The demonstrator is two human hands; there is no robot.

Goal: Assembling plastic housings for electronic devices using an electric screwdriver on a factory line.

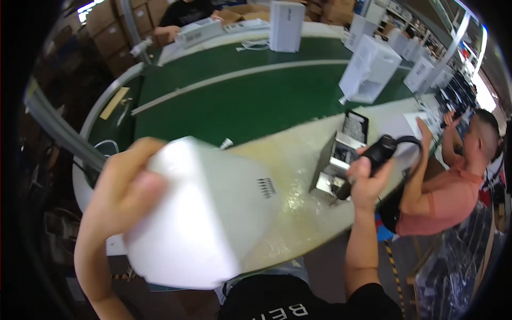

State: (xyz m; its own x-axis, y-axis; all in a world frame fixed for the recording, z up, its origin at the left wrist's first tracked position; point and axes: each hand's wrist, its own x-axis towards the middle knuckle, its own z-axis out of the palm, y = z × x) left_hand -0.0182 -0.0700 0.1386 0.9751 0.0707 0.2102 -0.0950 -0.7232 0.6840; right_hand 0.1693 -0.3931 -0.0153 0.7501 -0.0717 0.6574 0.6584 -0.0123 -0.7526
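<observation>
My left hand [125,194] is closed on the edge of a large white box-shaped housing [178,229], which is tilted above the near side of the bench and blurred by motion. A row of dark slots shows on the housing's right face. My right hand [369,186] grips a black electric screwdriver [380,153] with a black cable curving from its upper end. The screwdriver's lower end is close to a silver metal box [326,173], which stands on the bench and carries small parts. Behind that box is a black tray [356,127].
A green conveyor belt [224,106] curves past the bench [298,229]. White housings [370,69] [287,26] stand along it. One co-worker in an orange shirt [453,200] sits at right; another person [186,13] works across the belt. A grey metal post [64,128] rises at left.
</observation>
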